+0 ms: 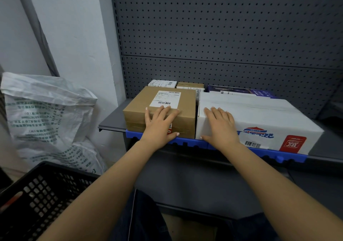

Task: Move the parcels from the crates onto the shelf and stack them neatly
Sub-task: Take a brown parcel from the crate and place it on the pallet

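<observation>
Two parcels sit side by side at the front of the shelf [113, 118], and the step in hand looks like squaring them up. The left grip [159, 124] lies flat, fingers straight, over the top and front edge of the brown box [137, 114], and the right grip [220, 125] lies the same way on the near left corner of the white box [259, 114]; neither clasps anything. The boxes stand just beside each other with a thin gap between, both reaching the blue strip [193, 144] along the shelf's front. The next move probably calls for an even push to line up the fronts, then a turn down to the black crate [37, 194] at lower left — what it holds cannot be seen. A small white box [163, 83], a small brown box [190, 85] and a purple box [241, 90] stand behind against the pegboard [222, 27], so there is little room to push back. A white sack [46, 114] leans by the wall, left of the shelf.
</observation>
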`<action>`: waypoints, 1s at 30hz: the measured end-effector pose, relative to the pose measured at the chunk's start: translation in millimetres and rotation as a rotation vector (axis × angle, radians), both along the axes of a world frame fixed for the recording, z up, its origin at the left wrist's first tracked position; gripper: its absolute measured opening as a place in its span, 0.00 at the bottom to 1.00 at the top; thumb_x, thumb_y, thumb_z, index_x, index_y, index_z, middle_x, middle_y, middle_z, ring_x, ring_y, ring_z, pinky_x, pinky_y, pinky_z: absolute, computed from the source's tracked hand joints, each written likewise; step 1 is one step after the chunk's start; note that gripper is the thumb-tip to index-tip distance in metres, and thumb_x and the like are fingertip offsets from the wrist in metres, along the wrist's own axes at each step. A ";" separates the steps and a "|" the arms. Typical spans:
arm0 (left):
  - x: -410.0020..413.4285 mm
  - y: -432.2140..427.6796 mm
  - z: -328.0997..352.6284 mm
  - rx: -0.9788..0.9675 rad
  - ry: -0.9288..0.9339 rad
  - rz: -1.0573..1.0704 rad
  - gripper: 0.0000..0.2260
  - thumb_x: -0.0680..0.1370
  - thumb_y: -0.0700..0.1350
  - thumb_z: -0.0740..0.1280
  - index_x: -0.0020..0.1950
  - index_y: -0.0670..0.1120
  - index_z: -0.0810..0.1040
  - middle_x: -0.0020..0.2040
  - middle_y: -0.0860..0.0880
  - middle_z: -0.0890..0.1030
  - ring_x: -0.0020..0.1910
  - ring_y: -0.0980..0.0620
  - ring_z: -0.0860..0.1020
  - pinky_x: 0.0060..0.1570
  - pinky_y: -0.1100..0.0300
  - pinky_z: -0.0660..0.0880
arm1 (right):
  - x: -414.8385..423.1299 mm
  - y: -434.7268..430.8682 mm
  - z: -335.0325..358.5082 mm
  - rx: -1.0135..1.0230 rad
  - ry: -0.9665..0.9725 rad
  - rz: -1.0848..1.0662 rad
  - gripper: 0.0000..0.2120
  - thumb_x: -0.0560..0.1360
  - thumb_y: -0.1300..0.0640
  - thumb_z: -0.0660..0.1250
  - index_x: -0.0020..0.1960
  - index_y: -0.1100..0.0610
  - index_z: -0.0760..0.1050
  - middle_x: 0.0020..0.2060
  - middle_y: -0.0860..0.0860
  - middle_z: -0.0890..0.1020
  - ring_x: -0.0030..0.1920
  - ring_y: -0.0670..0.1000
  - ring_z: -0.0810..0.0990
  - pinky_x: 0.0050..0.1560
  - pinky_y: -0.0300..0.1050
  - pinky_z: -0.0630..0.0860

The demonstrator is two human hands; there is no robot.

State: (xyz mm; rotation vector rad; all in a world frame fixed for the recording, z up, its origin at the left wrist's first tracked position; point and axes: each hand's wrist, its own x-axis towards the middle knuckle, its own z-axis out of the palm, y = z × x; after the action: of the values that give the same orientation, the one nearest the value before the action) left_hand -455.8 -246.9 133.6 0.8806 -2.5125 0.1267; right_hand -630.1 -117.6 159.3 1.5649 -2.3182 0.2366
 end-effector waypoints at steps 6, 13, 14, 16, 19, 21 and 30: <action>0.4 2.1 0.7 -0.010 -0.002 0.004 0.32 0.75 0.60 0.65 0.75 0.60 0.53 0.76 0.49 0.56 0.76 0.48 0.50 0.69 0.36 0.35 | 1.3 1.0 -0.1 -0.012 -0.014 0.009 0.45 0.70 0.44 0.73 0.76 0.53 0.51 0.75 0.54 0.57 0.75 0.56 0.54 0.74 0.53 0.48; 4.2 1.6 -0.3 -0.025 -0.014 -0.009 0.34 0.74 0.59 0.65 0.75 0.60 0.51 0.76 0.49 0.56 0.76 0.48 0.50 0.70 0.35 0.36 | 2.7 0.6 -2.6 -0.022 -0.010 0.009 0.45 0.69 0.44 0.73 0.76 0.53 0.51 0.75 0.54 0.57 0.75 0.56 0.54 0.74 0.52 0.48; 4.7 1.5 -0.4 -0.027 -0.013 -0.010 0.34 0.74 0.59 0.66 0.75 0.60 0.51 0.76 0.50 0.56 0.76 0.48 0.50 0.70 0.35 0.36 | 2.8 0.7 -2.6 -0.023 -0.007 0.009 0.45 0.69 0.44 0.73 0.76 0.53 0.51 0.75 0.54 0.57 0.75 0.56 0.54 0.74 0.52 0.48; 5.3 1.2 -0.4 -0.031 -0.012 -0.014 0.34 0.74 0.59 0.66 0.75 0.60 0.51 0.76 0.50 0.56 0.76 0.48 0.50 0.69 0.36 0.35 | 3.1 1.3 -2.1 -0.027 -0.002 0.011 0.45 0.69 0.44 0.73 0.76 0.53 0.51 0.75 0.54 0.58 0.75 0.56 0.54 0.74 0.52 0.49; 5.5 0.9 -0.7 -0.034 -0.011 -0.014 0.35 0.74 0.59 0.66 0.75 0.60 0.50 0.77 0.50 0.56 0.76 0.48 0.49 0.69 0.36 0.35 | 4.0 1.5 -2.2 -0.032 0.001 0.013 0.44 0.69 0.44 0.73 0.76 0.53 0.52 0.75 0.54 0.59 0.74 0.56 0.55 0.74 0.52 0.49; 5.1 0.7 -1.2 -0.035 -0.012 -0.013 0.35 0.74 0.60 0.65 0.75 0.60 0.50 0.77 0.49 0.56 0.76 0.48 0.49 0.70 0.35 0.36 | 4.2 1.2 -2.3 -0.030 0.002 0.013 0.44 0.69 0.44 0.73 0.76 0.53 0.52 0.75 0.54 0.58 0.74 0.57 0.55 0.74 0.52 0.49; 4.4 1.3 -1.1 -0.020 -0.007 -0.022 0.34 0.74 0.60 0.65 0.75 0.61 0.50 0.77 0.49 0.55 0.76 0.47 0.50 0.70 0.34 0.37 | 6.7 2.1 -1.2 -0.027 0.008 0.009 0.43 0.69 0.45 0.73 0.75 0.54 0.53 0.73 0.55 0.60 0.73 0.57 0.57 0.73 0.53 0.51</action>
State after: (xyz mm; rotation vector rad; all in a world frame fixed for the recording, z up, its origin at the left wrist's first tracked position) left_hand -451.5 -245.6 132.5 0.8462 -2.5219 0.1472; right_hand -623.4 -115.6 158.2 1.5612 -2.2927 0.2631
